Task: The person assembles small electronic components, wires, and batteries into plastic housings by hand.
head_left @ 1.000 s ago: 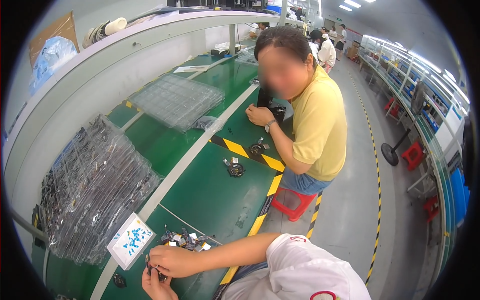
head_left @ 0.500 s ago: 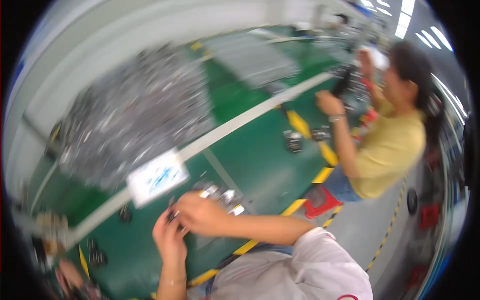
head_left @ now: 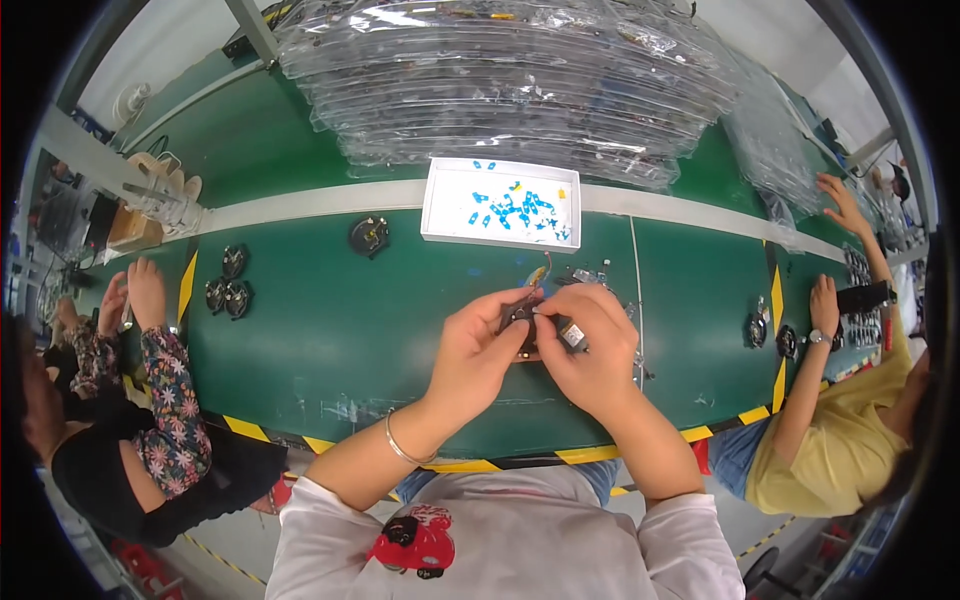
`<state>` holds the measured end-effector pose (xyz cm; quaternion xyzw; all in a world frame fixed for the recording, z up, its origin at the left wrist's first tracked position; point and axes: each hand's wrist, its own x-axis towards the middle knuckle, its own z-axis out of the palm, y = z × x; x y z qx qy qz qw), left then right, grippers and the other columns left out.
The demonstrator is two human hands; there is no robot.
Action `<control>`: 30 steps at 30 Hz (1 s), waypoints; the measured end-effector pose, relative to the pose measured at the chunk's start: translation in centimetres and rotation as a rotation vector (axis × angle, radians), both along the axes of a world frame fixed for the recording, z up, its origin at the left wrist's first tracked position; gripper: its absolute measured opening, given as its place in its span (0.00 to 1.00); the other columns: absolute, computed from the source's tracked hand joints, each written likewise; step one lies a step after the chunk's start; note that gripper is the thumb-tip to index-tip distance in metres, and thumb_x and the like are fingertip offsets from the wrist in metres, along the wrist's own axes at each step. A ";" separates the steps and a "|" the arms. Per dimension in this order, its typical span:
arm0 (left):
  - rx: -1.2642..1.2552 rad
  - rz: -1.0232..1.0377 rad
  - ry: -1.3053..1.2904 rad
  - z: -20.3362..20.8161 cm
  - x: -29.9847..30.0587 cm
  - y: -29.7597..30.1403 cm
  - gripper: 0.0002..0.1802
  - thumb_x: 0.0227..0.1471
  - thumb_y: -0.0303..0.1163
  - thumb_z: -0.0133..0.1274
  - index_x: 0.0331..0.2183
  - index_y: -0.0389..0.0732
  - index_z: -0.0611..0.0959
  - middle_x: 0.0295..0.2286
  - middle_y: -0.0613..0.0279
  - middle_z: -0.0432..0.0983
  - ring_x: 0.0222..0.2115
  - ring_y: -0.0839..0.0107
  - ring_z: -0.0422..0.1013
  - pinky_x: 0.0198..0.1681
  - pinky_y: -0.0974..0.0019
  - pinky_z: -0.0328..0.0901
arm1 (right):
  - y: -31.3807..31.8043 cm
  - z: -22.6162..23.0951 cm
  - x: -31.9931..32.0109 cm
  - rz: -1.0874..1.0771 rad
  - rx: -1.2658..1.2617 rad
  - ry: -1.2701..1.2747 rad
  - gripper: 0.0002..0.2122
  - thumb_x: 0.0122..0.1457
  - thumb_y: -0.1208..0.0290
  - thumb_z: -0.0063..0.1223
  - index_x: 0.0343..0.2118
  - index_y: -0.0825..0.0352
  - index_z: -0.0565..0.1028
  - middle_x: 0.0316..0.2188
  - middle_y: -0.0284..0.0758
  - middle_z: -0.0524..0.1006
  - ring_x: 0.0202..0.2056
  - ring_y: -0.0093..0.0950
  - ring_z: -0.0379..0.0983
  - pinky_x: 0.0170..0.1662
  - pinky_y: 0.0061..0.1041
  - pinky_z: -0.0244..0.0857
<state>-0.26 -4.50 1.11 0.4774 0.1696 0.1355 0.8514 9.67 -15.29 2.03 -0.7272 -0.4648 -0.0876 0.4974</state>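
Observation:
A small black round part [head_left: 521, 322] with a dark, uneven surface is between my two hands, above the green bench. My left hand [head_left: 478, 348] wraps it from the left, thumb laid along its near side. The fingertips of my right hand [head_left: 597, 345] pinch at its right edge; what they grip there is too small to make out. A thin yellowish piece with a wire [head_left: 538, 275] sticks up just beyond my fingers. Small loose components [head_left: 590, 274] lie behind my right hand, partly hidden by it. A silver square-faced piece [head_left: 573, 336] shows beside the right fingers.
Beyond my hands stands a white box [head_left: 500, 242] with several small blue pieces. Stacked clear plastic trays [head_left: 500, 90] fill the back. One black round part [head_left: 369, 237] lies left of the box, several more further left. Co-workers sit at both sides, a flowered sleeve [head_left: 175, 410] left.
The view has swung from a tilted, blurred angle to face the bench squarely. My hands stay together, and the black part between them now shows clearly.

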 end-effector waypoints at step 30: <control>-0.201 -0.032 0.148 0.1 0.8 2.7 0.08 0.52 0.26 0.49 0.36 0.38 0.79 0.31 0.54 0.78 0.27 0.66 0.76 0.25 0.69 0.70 | -5.7 8.1 -1.7 0.183 0.352 0.161 0.02 0.44 0.80 0.53 0.23 0.70 0.75 0.29 0.39 0.75 0.27 0.33 0.70 0.33 0.30 0.64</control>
